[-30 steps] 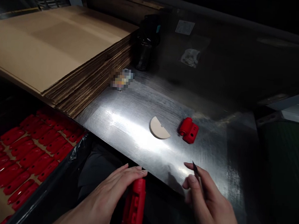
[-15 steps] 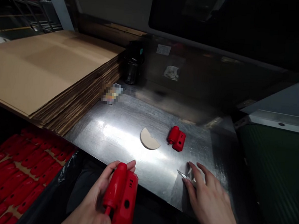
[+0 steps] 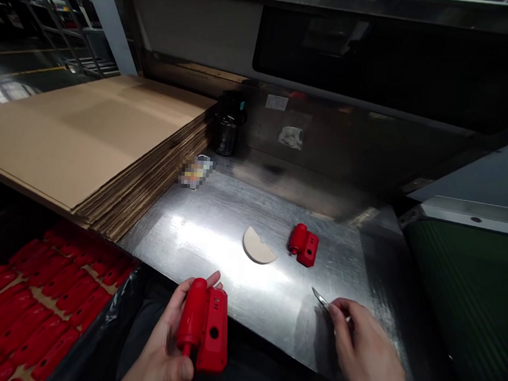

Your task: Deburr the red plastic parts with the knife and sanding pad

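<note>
My left hand (image 3: 167, 341) holds a red plastic part (image 3: 204, 326) with a round cylinder beside a flat block, over the table's front edge. The fingers of my right hand (image 3: 362, 346) are closed on a small metal blade (image 3: 320, 298), whose curved tip points up and left above the steel table (image 3: 218, 211). A second red part (image 3: 303, 245) lies on the table ahead of my right hand. To its left rests a pale half-round piece (image 3: 259, 247) with a small notch in its straight edge.
Stacked cardboard sheets (image 3: 110, 128) cover the left side, with rows of red parts (image 3: 33, 297) below them. A dark bottle (image 3: 227, 127) and a blurred packet (image 3: 196, 172) stand near the stack. A green surface (image 3: 473, 287) is at the right.
The fingers of my right hand have closed round the blade and lifted it off the table. My left hand still holds the red part. The view has tilted up slightly.
</note>
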Tool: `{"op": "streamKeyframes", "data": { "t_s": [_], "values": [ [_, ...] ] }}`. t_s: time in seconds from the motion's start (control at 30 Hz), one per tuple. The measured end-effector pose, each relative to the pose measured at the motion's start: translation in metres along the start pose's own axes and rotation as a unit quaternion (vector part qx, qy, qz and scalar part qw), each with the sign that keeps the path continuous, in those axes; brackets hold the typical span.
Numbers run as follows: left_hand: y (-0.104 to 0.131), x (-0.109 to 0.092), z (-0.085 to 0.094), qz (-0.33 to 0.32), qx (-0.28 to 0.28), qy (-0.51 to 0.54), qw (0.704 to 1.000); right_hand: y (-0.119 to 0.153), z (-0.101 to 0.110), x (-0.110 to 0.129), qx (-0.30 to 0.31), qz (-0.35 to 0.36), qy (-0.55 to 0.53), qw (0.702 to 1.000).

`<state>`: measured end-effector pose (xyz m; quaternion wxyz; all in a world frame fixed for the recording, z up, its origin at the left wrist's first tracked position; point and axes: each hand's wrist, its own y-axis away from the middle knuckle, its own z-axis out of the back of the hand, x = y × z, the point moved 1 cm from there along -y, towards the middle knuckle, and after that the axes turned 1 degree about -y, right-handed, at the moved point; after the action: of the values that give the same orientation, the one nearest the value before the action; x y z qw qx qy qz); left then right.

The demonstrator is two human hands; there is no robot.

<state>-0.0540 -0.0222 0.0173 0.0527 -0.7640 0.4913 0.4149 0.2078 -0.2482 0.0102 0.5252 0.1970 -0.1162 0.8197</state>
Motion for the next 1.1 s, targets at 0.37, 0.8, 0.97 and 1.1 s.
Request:
{"op": "streamKeyframes", "data": {
  "t_s": [0.37,0.8,0.97,1.1],
  "values": [
    [-0.003,0.005,-0.006,-0.047,-0.029,-0.066,0.996,-0.017,-0.023,0.101,0.049,0.139,-0.092,0.985],
    [0.001,-0.005,0.015,-0.139,-0.125,-0.091,0.978,-0.007,-0.039,0.148,0.118,0.094,-0.08,0.985],
    [-0.007,-0.003,0.009,-0.173,-0.143,-0.081,0.971,0.065,-0.039,0.153,0.21,0.079,-0.252,0.941],
    [-0.008,-0.001,0.001,-0.165,-0.14,-0.09,0.972,0.083,-0.051,0.167,0.18,0.156,-0.238,0.941]
  ]
}}
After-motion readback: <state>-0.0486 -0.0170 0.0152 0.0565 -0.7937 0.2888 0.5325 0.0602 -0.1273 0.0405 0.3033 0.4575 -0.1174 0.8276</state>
